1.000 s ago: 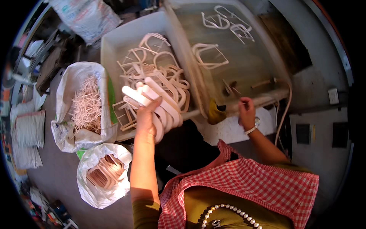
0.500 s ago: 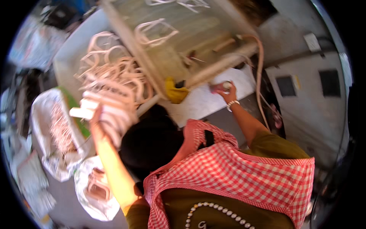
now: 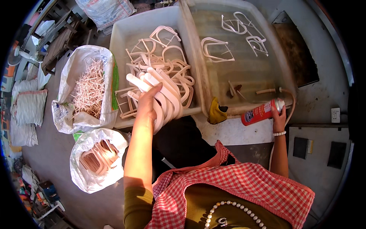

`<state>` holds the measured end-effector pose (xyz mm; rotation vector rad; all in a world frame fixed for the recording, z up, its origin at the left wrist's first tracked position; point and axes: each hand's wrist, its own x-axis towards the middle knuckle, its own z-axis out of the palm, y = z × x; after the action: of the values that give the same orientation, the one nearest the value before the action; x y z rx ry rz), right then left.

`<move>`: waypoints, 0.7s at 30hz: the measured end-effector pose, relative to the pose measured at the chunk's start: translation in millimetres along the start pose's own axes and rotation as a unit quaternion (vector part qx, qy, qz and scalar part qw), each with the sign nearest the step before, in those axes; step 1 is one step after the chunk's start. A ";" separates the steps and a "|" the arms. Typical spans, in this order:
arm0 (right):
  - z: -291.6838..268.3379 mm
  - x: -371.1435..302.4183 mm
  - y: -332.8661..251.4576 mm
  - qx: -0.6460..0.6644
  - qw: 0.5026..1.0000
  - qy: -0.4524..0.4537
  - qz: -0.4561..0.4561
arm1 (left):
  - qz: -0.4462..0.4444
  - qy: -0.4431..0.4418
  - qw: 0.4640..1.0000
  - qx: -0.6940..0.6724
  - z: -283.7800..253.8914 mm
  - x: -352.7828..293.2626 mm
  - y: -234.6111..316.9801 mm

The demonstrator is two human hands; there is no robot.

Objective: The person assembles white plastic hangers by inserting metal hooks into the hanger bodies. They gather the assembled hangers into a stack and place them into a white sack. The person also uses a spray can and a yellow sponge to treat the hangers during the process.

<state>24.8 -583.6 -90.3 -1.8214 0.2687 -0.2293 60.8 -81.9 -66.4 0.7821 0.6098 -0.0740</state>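
My left hand (image 3: 147, 106) is closed around a bunch of pale pink curved plastic pieces (image 3: 169, 95), like U-shaped handles, several side by side. It holds them over the near part of a white tub (image 3: 117, 36), where more such pieces (image 3: 185, 81) lie in a tangled heap. On the right, my right hand (image 3: 280, 118) grips a red spray can (image 3: 259, 113) with a pale top. The can is tilted, its base to the left, above a white board (image 3: 225, 133). A finger rests near its top; whether it presses is unclear.
A second tub (image 3: 203, 82) holds water and several white looped pieces (image 3: 217, 49); a hose (image 3: 292, 105) hangs over its side. A yellow cloth item (image 3: 217, 112) sits on its near corner. At left stand sacks of thin pink sticks (image 3: 90, 91) and stacked pink pieces (image 3: 100, 157).
The view has shifted and become sharper. My right hand has raised the spray can off the white board. My left hand still holds the bunch of curved pieces.
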 end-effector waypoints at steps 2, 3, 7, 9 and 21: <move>32.2 7.9 -37.3 0.161 0.985 -0.057 0.002 | 0.002 -0.010 1.000 -0.002 5.7 1.2 0.5; 48.2 14.6 -46.3 0.209 0.973 -0.096 -0.009 | 0.006 -0.013 1.000 -0.005 8.8 0.5 0.7; 131.2 33.9 -88.7 0.403 0.865 -0.299 0.001 | 0.009 -0.026 0.999 -0.028 5.5 2.4 4.0; 177.1 33.8 -114.3 0.485 0.793 -0.364 0.055 | 0.027 -0.038 0.998 -0.033 6.8 -5.8 6.5; 285.3 4.2 -157.9 0.648 0.481 -0.567 0.164 | 0.032 -0.043 0.997 -0.061 5.5 -22.6 16.1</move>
<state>122.8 -282.5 -12.3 -0.0543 -0.4576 0.8788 49.4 -77.7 -40.8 0.6768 0.5024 -0.0121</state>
